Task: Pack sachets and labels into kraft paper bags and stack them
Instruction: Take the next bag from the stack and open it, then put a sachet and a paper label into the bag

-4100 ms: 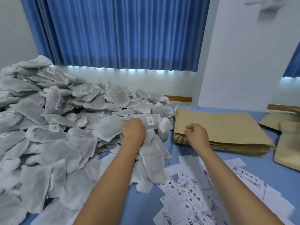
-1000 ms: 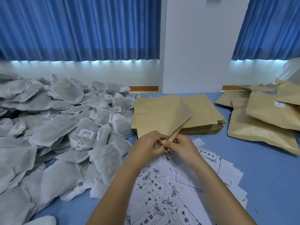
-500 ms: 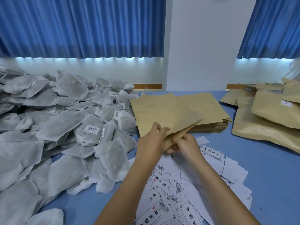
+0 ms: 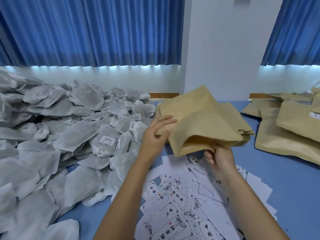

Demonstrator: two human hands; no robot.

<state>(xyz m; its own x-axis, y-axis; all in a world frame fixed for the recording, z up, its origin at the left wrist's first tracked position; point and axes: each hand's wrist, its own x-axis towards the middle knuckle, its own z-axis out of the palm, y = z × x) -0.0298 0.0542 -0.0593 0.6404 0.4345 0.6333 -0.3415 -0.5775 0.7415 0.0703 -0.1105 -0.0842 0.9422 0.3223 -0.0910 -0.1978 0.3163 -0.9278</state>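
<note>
- Both hands meet at one kraft paper bag [image 4: 204, 118] lifted over the middle of the table [image 4: 285, 184].
- Right hand [image 4: 220, 157] pinches the bag's near lower edge at the mouth, its fingers curled under the paper.
- Left hand [image 4: 155, 134] lies against the bag's left side with its fingers fairly straight and spread, touching the paper without curling round it.
- The bag is tilted, with its mouth gaping toward the camera and its closed end pointing far and up; the inside shows only bare paper.
- Just behind and under it lies a flat stack of empty bags [image 4: 243, 135], its layered edges showing on the right.
- Filled bags [image 4: 285, 135] lie overlapping at the far right of the table; one of them carries a small white sticker.
- A big heap of grey-white sachets [image 4: 69, 135] covers the left side, some with barcode tags on strings.
- Printed labels [image 4: 173, 210] lie scattered on the near side, under the forearms.
- Blue curtains [image 4: 86, 32] hang on the far side, on either side of a white wall pillar [image 4: 220, 49].
</note>
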